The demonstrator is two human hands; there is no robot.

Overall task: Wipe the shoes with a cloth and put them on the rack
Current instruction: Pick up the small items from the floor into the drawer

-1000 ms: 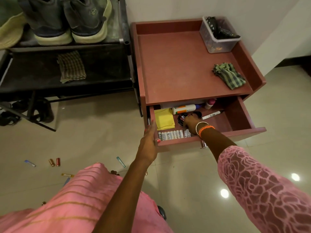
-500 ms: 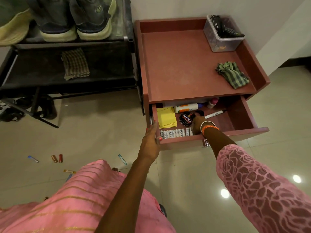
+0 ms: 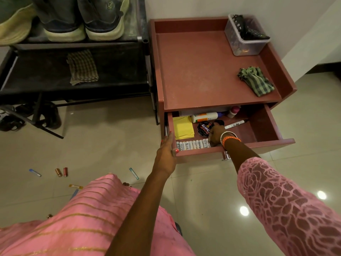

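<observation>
The left hand [image 3: 166, 152] rests on the front left corner of the pulled-out drawer [image 3: 267, 126], fingers straight along its side and thumb lying on the front edge. The right hand [image 3: 215, 134] reaches down into the drawer, fingers curled at the edge of a round black tin [image 3: 203, 128]; whether they actually grip the tin or only touch it cannot be told, as the back of the hand hides them. Beside the tin lie yellow paper sheets [image 3: 183, 127], a row of white batteries [image 3: 191, 145] along the front wall, a glue bottle [image 3: 204, 118] and a marker [image 3: 236, 124]. The drawer belongs to a reddish cabinet [image 3: 203, 71] whose top carries a crumpled green checked cloth [image 3: 255, 81] near its right rim and a clear plastic box [image 3: 245, 36] in the far right corner. To the left stands the black rack [image 3: 27, 74]: a pair of dark shoes [image 3: 83, 21] with pale soles sits on its upper shelf, and a second folded checked cloth [image 3: 82, 67] lies on the shelf below. Loose batteries [image 3: 60, 172] are scattered over the tiled floor [image 3: 103, 145].
</observation>
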